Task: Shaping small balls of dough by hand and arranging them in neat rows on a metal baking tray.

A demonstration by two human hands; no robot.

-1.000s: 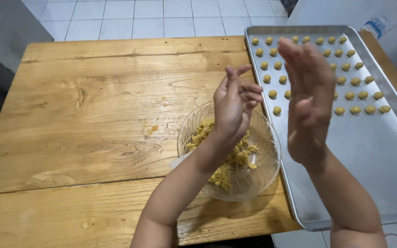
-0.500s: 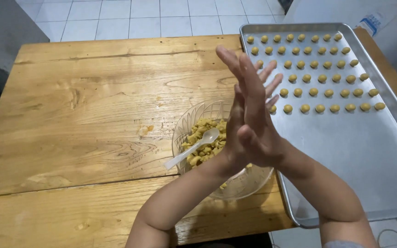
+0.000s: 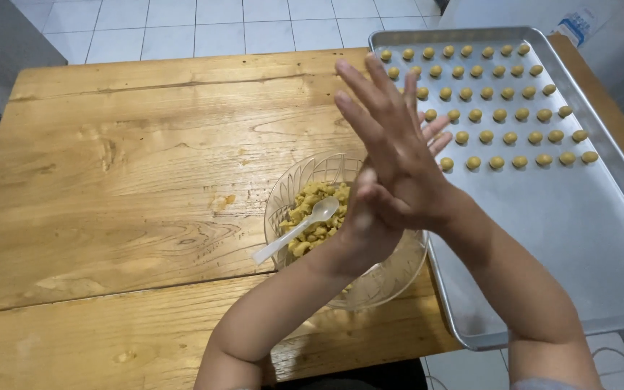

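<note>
Hands: right (image 3: 399, 166) over left (image 3: 377, 217), palms pressed flat together above bowl; anything between them is hidden.
Bowl (image 3: 391, 278): dough (image 3: 315, 209) remains, spoon (image 3: 297, 227) resting inside.
Tray (image 3: 579, 238): far rows filled with balls (image 3: 500, 115); near half bare.

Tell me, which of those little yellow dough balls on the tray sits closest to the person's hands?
The ball at the left end of the bottom row on the metal tray. It lies just beside the fingertips of the pressed-together hands, while the others sit farther right or higher up.
</note>
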